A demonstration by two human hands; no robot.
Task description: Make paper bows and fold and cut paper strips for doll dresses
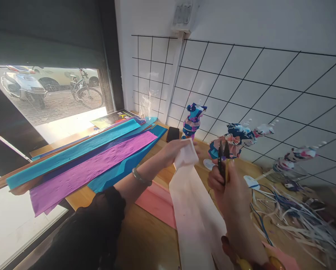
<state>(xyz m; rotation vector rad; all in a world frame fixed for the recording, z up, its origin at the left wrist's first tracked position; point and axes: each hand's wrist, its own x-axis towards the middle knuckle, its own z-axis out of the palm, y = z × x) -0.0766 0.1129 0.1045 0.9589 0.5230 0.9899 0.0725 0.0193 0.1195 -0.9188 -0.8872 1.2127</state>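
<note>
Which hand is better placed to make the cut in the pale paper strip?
Right, probably. The right hand holds the snips, blades up beside the top end of the pale paper strip. The left hand pinches that end, raised above the wooden table.

Legible text: none.
Booklet (115,117), at the far table edge by the window: yellow characters, possibly Chinese, are printed on the dark cover but cannot be read through the blur.
Paper (196,210), scissors (221,159), phone (172,134): no lettering can be made out.
</note>
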